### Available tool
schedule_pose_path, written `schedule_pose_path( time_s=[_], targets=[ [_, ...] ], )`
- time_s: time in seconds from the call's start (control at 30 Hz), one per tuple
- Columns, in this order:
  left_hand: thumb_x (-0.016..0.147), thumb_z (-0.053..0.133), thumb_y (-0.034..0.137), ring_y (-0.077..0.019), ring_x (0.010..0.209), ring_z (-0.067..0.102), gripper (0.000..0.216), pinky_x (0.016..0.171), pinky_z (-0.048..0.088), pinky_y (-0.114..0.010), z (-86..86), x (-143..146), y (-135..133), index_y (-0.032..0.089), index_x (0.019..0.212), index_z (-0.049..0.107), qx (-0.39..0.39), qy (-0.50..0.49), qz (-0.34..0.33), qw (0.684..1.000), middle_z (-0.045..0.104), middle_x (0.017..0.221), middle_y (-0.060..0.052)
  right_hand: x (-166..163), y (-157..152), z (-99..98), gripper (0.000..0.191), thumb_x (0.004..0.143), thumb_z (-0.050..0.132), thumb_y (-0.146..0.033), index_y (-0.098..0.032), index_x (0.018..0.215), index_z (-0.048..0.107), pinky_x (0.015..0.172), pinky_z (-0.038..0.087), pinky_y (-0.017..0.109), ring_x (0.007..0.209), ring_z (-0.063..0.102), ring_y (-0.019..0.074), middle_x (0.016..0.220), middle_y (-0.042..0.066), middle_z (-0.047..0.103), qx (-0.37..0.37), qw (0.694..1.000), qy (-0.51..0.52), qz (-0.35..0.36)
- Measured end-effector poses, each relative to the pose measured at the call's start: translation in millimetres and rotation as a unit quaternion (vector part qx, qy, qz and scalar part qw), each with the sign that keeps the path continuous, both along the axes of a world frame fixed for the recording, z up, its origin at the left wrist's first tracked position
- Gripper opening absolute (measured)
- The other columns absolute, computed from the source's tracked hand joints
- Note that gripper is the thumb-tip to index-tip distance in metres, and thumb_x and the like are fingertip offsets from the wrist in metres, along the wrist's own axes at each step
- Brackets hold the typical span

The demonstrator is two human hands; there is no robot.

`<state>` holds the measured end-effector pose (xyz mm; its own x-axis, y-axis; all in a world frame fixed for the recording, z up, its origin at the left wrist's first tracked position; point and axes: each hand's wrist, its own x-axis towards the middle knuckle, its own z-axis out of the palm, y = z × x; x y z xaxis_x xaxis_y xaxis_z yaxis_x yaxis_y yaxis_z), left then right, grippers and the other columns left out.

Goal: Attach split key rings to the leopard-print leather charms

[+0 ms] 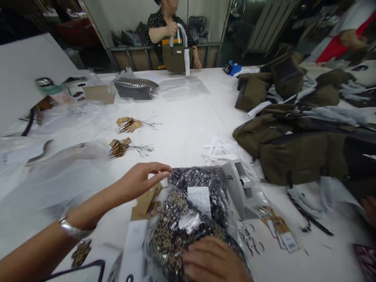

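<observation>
A leopard-print fabric item in a clear plastic bag (169, 229) lies in front of me, with another dark-patterned bagged item (188, 176) just beyond it. A white printed label (199, 197) lies on the bagged items. My left hand (147, 180) reaches from the left with fingers stretched out, its tips at the far left corner of the dark-patterned one; it holds nothing that I can see. My right hand (216, 260) rests flat on the near part of the leopard-print bag, fingers extended and a little blurred.
A grey tape dispenser (236, 188), scissors (248, 237) and tags (283, 231) lie to the right. Olive bags (305, 156) are heaped beyond. Tag bundles (120, 148) and plastic sheets (67, 184) lie left. Across the table, a person holds an olive bag (175, 58).
</observation>
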<state>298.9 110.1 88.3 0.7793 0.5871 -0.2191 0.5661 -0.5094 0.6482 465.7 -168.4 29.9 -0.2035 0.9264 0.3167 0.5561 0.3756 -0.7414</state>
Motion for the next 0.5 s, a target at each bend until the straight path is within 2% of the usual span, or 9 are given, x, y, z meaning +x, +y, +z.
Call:
schedule_pose_path(
  time_s=[0.07,0.13,0.2,0.27,0.37,0.43,0.5],
  targets=[
    [0.088,0.052,0.049,-0.024,0.107,0.065,0.035,0.095,0.05,-0.034,-3.6,-12.4,-45.7,0.033,0.113,0.07,-0.002,-0.017,-0.031,0.999,0.072,0.116,0.002,15.9,-20.6,-1.2,0.048,0.09,0.059,-0.02,-0.034,0.135,0.054,0.1,0.052,0.042,0.113,0.064,0.0234,0.124,0.0,0.069,0.021,0.993,-0.09,-0.077],
    [0.087,0.055,0.05,-0.0241,0.116,0.061,0.037,0.103,0.045,-0.035,-11.0,-27.6,-85.0,0.036,0.119,0.067,0.059,-0.042,-0.031,0.997,0.067,0.126,0.002,32.4,-48.0,-4.7,0.048,0.089,0.06,-0.024,-0.03,0.136,0.054,0.104,0.048,0.048,0.122,0.058,0.0278,0.133,0.004,0.062,0.012,0.97,-0.158,-0.183],
    [0.086,0.056,0.052,-0.0255,0.123,0.056,0.04,0.109,0.041,-0.038,-19.0,-43.1,-119.3,0.036,0.122,0.065,0.132,-0.065,-0.014,0.989,0.062,0.133,0.001,44.3,-80.6,-12.8,0.046,0.091,0.057,-0.033,-0.029,0.137,0.053,0.106,0.047,0.05,0.126,0.054,0.0293,0.138,0.005,0.058,-0.014,0.954,-0.153,-0.258],
    [0.086,0.055,0.053,-0.0264,0.126,0.053,0.042,0.111,0.039,-0.04,-26.4,-57.1,-153.3,0.035,0.124,0.064,0.183,-0.082,-0.004,0.98,0.06,0.136,-0.001,48.1,-113.3,-25.8,0.047,0.094,0.052,-0.039,-0.03,0.14,0.049,0.107,0.045,0.049,0.13,0.051,0.0283,0.141,0.006,0.055,-0.046,0.953,-0.11,-0.279],
    [0.088,0.054,0.05,-0.0258,0.128,0.052,0.042,0.111,0.039,-0.041,-41.2,-74.8,-212.6,0.033,0.126,0.06,0.213,-0.101,0.012,0.972,0.057,0.138,-0.002,40.7,-150.3,-51.3,0.059,0.094,0.048,-0.045,-0.027,0.149,0.035,0.113,0.036,0.051,0.139,0.04,0.0275,0.151,0.007,0.043,-0.072,0.962,-0.043,-0.259],
    [0.09,0.053,0.047,-0.0259,0.127,0.052,0.036,0.11,0.04,-0.042,-58.3,-84.9,-256.6,0.03,0.121,0.061,0.231,-0.123,0.06,0.963,0.058,0.136,-0.004,32.2,-162.5,-68.8,0.071,0.091,0.053,-0.048,-0.024,0.152,0.026,0.115,0.031,0.052,0.143,0.032,0.0284,0.155,0.01,0.034,-0.057,0.963,-0.017,-0.264],
    [0.092,0.051,0.043,-0.0264,0.123,0.055,0.025,0.107,0.043,-0.043,-82.9,-94.6,-296.3,0.027,0.106,0.064,0.253,-0.142,0.114,0.95,0.063,0.127,-0.008,24.4,-165.3,-83.3,0.075,0.087,0.059,-0.049,-0.022,0.15,0.029,0.114,0.032,0.052,0.142,0.032,0.0294,0.155,0.012,0.035,-0.038,0.959,-0.01,-0.282]
  ],
)
